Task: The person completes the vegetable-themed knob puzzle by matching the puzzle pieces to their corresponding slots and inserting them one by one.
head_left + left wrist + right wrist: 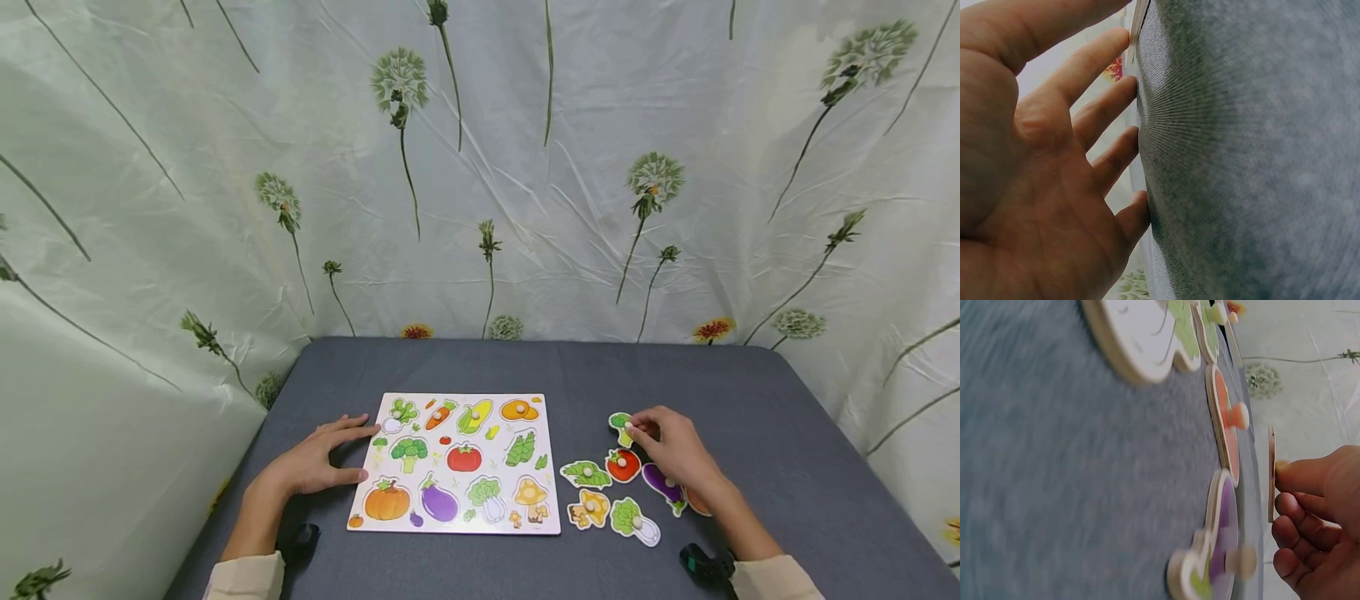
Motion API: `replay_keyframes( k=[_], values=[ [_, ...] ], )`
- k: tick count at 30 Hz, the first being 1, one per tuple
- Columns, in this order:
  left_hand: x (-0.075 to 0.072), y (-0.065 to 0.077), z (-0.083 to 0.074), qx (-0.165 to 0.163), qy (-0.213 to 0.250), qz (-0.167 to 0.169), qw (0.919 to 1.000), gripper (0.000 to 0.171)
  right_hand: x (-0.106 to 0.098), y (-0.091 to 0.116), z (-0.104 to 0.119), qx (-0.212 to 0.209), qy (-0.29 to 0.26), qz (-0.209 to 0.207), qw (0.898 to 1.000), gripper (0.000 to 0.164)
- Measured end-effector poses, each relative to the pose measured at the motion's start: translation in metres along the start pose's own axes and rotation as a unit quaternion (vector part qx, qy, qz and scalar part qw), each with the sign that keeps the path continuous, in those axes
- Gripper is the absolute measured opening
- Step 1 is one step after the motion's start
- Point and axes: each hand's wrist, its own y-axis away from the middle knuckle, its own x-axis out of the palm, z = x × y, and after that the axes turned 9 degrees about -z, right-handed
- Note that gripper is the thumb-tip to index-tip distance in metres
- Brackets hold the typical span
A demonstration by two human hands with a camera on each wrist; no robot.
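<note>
Your left hand (311, 463) lies at the 9 o'clock edge of the board (495, 518), fingers spread apart, thumb and index tip touching that edge, probably so the board won't slide. Your right hand (673, 446) pinches the broccoli (618, 420) between thumb and fingertips, the other fingers curled in together. You seem to have it by its knob (1281, 466), which would leave its outline free of your fingers. It sits off the board, near 3 o'clock, and in the right wrist view looks lifted from the cloth (1085, 475). From it, the tomato (623, 467) lies at 6 o'clock and the eggplant (663, 487) near 5, both flat, knobs up, likely for easy grasping.

The broccoli has a green crown, paler stem toward 5 o'clock, white border and a thin edge. The printed broccoli (408, 451) on the board matches its shape.
</note>
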Motion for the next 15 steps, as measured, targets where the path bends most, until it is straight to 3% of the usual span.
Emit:
replay_keyframes(
  k=[15],
  values=[
    [0.0,0.0,0.001,0.007,0.0,-0.001,1.0,0.077,0.021,-0.011,0.029,0.0,-0.016,0.028,0.999,0.012]
  ],
)
